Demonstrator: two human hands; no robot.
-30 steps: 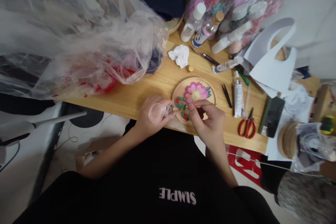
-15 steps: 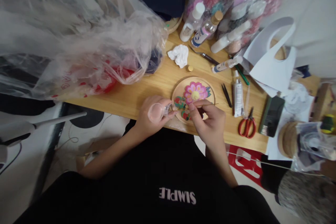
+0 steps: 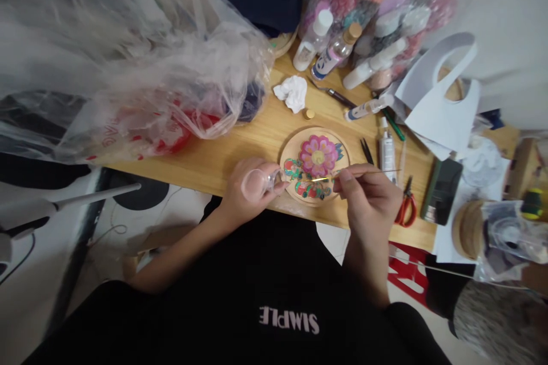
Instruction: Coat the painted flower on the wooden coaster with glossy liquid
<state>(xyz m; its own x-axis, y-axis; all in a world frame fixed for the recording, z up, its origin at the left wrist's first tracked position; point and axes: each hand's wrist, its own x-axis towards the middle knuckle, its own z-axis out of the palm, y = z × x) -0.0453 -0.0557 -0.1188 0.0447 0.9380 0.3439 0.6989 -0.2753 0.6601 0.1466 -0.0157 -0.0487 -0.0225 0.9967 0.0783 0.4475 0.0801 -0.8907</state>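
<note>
My left hand [image 3: 244, 197] is closed around a small clear bottle [image 3: 254, 185], tilted on its side with its neck toward the right. Between the fingertips of my right hand [image 3: 370, 197] is a thin brush [image 3: 319, 179] with a shiny gold band. Its tip points left toward the bottle's mouth; whether they touch I cannot tell. Under the brush sits a round wooden plate [image 3: 287, 145]. On it are a pink flower [image 3: 319, 155] and several green and red pieces [image 3: 307, 189].
A gold cap [image 3: 309, 114] and crumpled white tissue [image 3: 291, 93] lie behind the plate. To the right are tweezers [image 3: 366, 150], a tube [image 3: 387, 151], red-handled pliers [image 3: 408, 208] and a phone [image 3: 442, 190]. Bottles [image 3: 334, 52] stand at the back. Plastic bags [image 3: 171, 68] fill the left.
My right hand has moved right, drawing the brush away from the bottle and uncovering more of the plate. My left hand and the bottle have stayed nearly still.
</note>
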